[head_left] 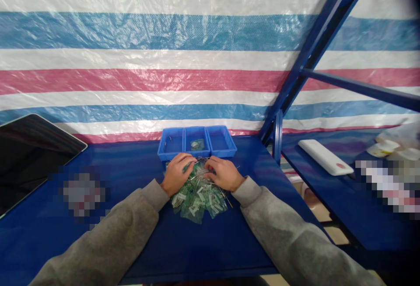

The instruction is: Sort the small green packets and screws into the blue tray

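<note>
Green-tinted plastic sachets (197,218) of small parts (194,210), apparently metal: heaped on the blue tabletop (203,251), just in front of three blue bins (198,153), mixed with thin rods (229,201). Left hand (179,173) and right hand (225,173): apart, at the far part of the heap, fingers bent; cannot tell whether clamped on any piece. Handling, as judged: light; film limp, slippery, easily punctured; contents stiff. Take hold by a flat film edge, clear of rod ends.
</note>
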`<state>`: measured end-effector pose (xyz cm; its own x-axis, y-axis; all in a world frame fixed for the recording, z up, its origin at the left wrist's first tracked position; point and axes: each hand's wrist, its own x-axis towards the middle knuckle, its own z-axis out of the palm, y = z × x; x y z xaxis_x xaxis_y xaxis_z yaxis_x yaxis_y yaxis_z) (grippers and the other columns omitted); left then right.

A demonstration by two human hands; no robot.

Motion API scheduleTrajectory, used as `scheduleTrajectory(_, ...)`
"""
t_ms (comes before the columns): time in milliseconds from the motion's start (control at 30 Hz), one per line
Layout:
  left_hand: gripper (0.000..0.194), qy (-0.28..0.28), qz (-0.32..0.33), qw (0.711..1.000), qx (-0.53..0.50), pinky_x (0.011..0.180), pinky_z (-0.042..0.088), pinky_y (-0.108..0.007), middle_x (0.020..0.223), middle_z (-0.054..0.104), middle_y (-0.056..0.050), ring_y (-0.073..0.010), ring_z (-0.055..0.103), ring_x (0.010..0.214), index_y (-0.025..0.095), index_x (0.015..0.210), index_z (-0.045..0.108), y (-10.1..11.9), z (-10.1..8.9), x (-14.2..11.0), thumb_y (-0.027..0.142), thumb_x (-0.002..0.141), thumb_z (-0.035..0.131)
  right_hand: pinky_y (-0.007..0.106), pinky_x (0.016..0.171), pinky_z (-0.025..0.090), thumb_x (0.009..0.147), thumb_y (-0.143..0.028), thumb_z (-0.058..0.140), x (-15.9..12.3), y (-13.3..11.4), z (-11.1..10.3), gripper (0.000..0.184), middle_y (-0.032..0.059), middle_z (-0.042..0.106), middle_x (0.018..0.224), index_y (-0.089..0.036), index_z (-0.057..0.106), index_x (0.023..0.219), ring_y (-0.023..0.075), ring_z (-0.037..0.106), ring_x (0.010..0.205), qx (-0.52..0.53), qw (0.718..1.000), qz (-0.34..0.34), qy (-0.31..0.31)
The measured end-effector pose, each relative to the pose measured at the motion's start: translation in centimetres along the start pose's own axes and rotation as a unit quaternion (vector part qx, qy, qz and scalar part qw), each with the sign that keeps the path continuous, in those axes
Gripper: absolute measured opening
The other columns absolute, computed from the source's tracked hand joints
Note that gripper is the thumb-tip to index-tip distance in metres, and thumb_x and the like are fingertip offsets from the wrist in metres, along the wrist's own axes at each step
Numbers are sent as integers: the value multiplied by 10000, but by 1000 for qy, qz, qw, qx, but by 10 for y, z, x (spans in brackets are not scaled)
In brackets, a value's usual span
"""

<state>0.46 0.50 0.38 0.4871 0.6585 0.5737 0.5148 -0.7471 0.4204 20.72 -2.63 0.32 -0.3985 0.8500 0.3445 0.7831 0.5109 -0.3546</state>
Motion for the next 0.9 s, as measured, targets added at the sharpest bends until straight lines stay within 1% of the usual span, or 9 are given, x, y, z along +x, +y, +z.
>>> scheduleTrajectory(100,186,2,2,1000,-12,882,453,-340,972,632,-71,-191,571,965,187,966,647,-1,-1,0,202,888,479,240,626,391,799,-211,637,1,1,4,50,11,597,805,-205,588,791,144,569,728,13,999,-10,31)
scheduleTrajectory(167,197,9,3,1000,-26,892,450,-342,980,632,-73,-191,568,979,189,993,640,0,-2,1,204,895,470,242,641,398,824,-204,599,1,1,4,49,18,601,815,-205,593,775,145,567,736,32,997,-12,73)
scheduleTrajectory(300,235,8,-7,998,-55,889,454,-343,1010,639,-80,-192,576,977,189,1086,609,2,-3,1,237,902,471,253,628,415,869,-242,535,1,-1,3,106,24,612,785,-198,593,793,139,552,656,106,976,35,185)
scheduleTrajectory(367,258,-7,-10,998,-61,871,462,-343,1006,645,-76,-193,583,954,192,1113,601,3,-4,2,276,886,509,254,599,424,883,-274,516,1,-3,3,129,13,618,744,-199,590,808,131,545,597,159,962,59,216)
scheduleTrajectory(467,307,-16,-14,998,-60,858,465,-355,1006,651,-76,-201,585,943,194,1122,598,5,-5,5,331,850,569,256,565,446,891,-324,501,1,-6,8,159,-4,618,668,-205,587,830,128,554,531,238,943,79,220)
scheduleTrajectory(567,220,-3,-14,997,-72,809,474,-340,916,665,-74,-197,595,879,177,978,648,5,-5,7,335,846,571,261,565,475,886,-361,508,0,-8,15,179,-13,606,607,-204,583,840,133,576,509,295,926,87,219)
scheduleTrajectory(667,174,8,-28,995,-96,726,475,-292,808,660,-56,-173,600,784,166,840,655,6,-5,7,312,853,560,262,566,495,868,-365,537,-1,-9,19,175,6,646,692,-199,586,891,135,604,535,326,913,93,229)
scheduleTrajectory(767,165,20,-50,991,-121,668,463,-263,777,654,-42,-150,587,718,158,821,647,7,-3,5,298,851,564,266,589,502,845,-343,571,-1,-10,19,195,30,672,801,-197,603,971,141,619,592,312,919,89,225)
scheduleTrajectory(900,172,20,-54,988,-141,656,465,-264,774,656,-43,-143,578,692,162,838,666,9,-2,3,290,859,553,264,598,483,833,-334,587,0,-12,17,210,34,666,810,-199,633,987,149,598,642,275,939,66,195)
